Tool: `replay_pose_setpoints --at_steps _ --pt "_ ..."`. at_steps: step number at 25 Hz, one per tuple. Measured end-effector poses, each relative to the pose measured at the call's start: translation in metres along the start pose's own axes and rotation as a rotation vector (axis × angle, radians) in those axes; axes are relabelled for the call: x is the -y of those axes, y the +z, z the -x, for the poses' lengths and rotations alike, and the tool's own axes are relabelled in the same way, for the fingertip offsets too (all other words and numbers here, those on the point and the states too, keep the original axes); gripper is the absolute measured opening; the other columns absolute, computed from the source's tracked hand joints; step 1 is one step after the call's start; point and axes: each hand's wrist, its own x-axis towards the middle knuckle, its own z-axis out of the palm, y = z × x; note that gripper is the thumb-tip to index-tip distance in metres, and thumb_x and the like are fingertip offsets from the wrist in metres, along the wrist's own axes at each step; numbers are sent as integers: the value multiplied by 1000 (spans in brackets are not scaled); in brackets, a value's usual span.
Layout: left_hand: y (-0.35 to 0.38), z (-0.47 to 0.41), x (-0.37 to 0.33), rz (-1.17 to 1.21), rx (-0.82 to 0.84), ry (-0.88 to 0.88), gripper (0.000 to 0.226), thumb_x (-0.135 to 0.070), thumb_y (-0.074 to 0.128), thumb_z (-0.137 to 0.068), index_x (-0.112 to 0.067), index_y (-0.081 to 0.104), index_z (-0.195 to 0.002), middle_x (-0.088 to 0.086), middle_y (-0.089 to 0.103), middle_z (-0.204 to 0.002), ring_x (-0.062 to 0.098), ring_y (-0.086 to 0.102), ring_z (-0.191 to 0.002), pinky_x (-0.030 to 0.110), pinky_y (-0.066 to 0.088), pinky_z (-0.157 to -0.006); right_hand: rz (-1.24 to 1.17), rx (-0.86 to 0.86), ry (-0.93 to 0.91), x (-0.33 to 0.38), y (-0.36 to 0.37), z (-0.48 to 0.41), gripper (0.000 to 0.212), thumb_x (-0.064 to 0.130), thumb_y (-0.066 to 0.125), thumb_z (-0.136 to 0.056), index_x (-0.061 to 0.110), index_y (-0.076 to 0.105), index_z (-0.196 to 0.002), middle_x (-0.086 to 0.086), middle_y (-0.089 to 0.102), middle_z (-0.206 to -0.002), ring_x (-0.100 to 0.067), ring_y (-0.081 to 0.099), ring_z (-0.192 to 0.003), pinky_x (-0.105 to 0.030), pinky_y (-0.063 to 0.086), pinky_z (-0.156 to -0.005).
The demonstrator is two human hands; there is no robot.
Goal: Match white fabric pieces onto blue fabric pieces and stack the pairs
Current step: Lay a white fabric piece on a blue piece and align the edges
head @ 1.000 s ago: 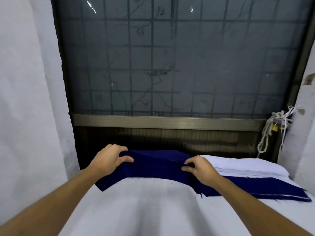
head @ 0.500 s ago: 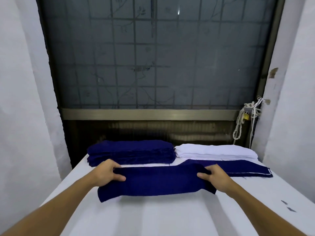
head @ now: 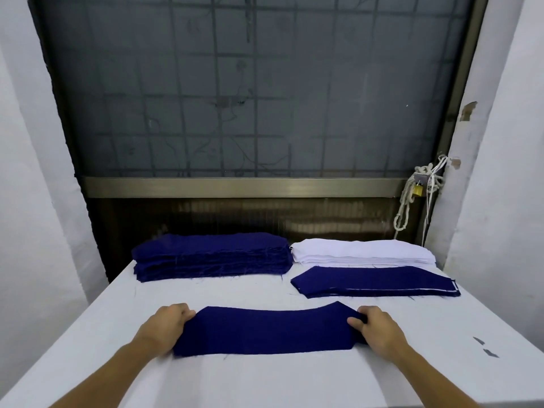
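Observation:
A single blue fabric piece [head: 266, 331] lies flat on the white table [head: 265, 378] in front of me. My left hand [head: 164, 328] grips its left end and my right hand [head: 379, 329] pinches its right end. At the back left sits a thick stack of blue pieces [head: 212, 256]. A stack of white pieces [head: 362, 250] sits at the back right. In front of the white stack lies a low pile of paired pieces [head: 374, 282], blue on top with a white edge showing along its near side.
White walls close in on both sides. A dark window with a metal sill [head: 235, 187] runs behind the table. A rope with a padlock [head: 418, 189] hangs at the right of the sill. Two small dark marks [head: 485, 347] lie near the table's right edge.
Both hands have drawn the blue piece from the back-left stack toward me and laid it flat on the near part of the table. The view has tilted down.

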Motion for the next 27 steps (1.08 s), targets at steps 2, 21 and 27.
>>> replay_pose_setpoints --at_steps 2,21,27 --pt "4 -1 -3 -284 8 53 27 -30 29 -107 -25 50 -92 -7 63 -95 13 61 -83 29 52 -78 72 -4 -9 -2 -1 -5 34 43 60 -95 19 49 -74 6 59 -66 -16 55 -63 -29 42 -61" --pt "9 -138 -214 -1 -71 318 25 -46 55 -100 -25 57 -88 -5 65 -79 14 63 -73 34 53 -64 120 -234 -11 -8 -54 -111 14 38 54 -101 31 53 -89 11 63 -75 -8 61 -67 -20 44 -52" --pt "66 -213 -286 -533 -116 455 59 -32 67 -90 -31 42 -143 3 55 -135 27 47 -126 41 36 -108 46 -267 8 -36 -52 -137 14 38 53 -101 31 53 -88 11 64 -74 -7 61 -69 -18 40 -53"
